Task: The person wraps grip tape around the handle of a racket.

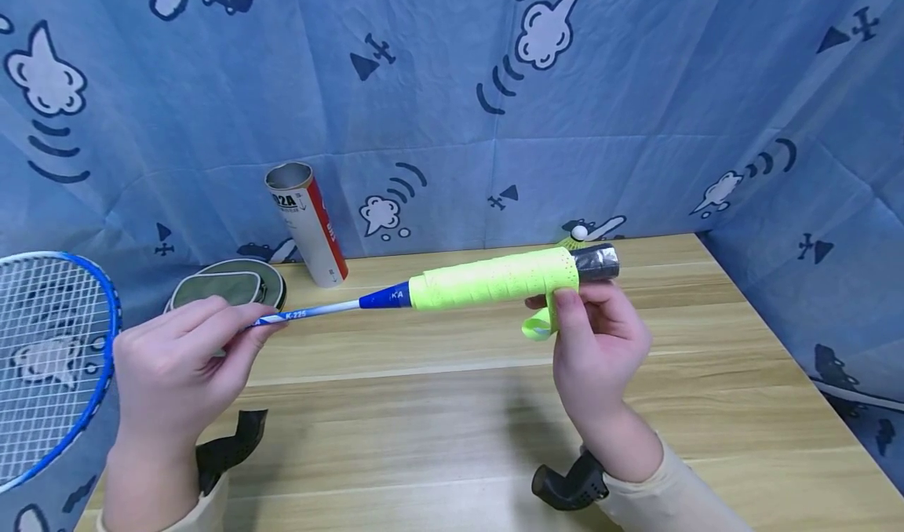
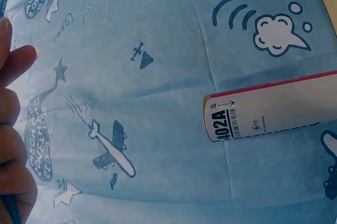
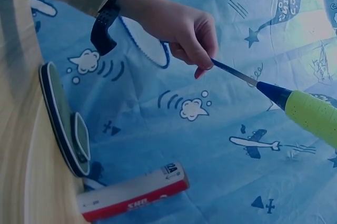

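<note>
A blue and white badminton racket (image 1: 384, 296) is held level above the table, its strung head at the left edge of the head view. My left hand (image 1: 180, 359) pinches the thin shaft between thumb and fingers. Bright yellow-green grip tape (image 1: 494, 278) winds in overlapping turns along the handle, leaving the dark butt end (image 1: 596, 263) bare. My right hand (image 1: 600, 351) pinches the tape just below the last turn, and a short curled tail hangs beside the thumb. In the right wrist view the left hand (image 3: 184, 32) grips the shaft; the right hand is out of that frame.
A shuttlecock tube (image 1: 307, 226) stands upright at the back of the wooden table (image 1: 438, 438). Left of it lies a round dark green case (image 1: 226, 281), partly behind the left hand. A shuttlecock (image 1: 579, 235) sits behind the handle. Patterned blue cloth (image 1: 438, 108) hangs behind.
</note>
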The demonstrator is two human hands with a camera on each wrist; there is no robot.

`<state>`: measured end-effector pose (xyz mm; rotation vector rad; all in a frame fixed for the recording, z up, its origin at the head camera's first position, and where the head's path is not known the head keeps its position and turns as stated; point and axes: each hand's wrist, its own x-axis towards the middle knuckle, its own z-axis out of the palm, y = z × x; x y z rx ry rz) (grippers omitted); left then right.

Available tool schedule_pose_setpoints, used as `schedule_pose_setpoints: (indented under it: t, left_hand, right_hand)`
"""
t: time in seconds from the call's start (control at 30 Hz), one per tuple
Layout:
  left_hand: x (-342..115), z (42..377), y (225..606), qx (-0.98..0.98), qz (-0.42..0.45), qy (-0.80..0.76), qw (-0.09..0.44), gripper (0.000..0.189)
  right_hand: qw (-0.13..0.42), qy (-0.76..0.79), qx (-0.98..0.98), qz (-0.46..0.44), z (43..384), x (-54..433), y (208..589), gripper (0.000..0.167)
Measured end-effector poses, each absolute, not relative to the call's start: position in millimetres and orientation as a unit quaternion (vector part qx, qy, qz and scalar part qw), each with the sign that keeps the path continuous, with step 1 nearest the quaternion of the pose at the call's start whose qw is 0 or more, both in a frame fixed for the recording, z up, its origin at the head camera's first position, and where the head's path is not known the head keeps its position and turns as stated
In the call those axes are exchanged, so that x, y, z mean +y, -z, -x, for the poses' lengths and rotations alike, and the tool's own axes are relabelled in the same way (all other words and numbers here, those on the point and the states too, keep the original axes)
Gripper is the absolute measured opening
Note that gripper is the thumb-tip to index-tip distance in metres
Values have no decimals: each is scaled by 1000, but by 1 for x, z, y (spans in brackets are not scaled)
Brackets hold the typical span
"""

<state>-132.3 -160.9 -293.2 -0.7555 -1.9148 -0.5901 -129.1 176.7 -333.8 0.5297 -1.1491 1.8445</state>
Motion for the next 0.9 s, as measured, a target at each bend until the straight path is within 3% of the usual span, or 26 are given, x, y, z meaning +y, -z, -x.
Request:
schedule_pose_setpoints:
  t: [0.3, 0.53, 0.9]
  left_hand:
    - [-164, 131, 295, -797, 328, 233, 451, 49]
    - [-169, 129, 296, -816, 333, 239, 407, 49]
    - [-165, 131, 294, -788, 330, 240, 461, 47]
  right_hand:
    - [410, -768, -429, -243, 129, 177, 334, 16]
    - [426, -757, -442, -226, 130, 179, 333, 21]
    - [409, -755, -458, -231, 130, 179, 331, 11]
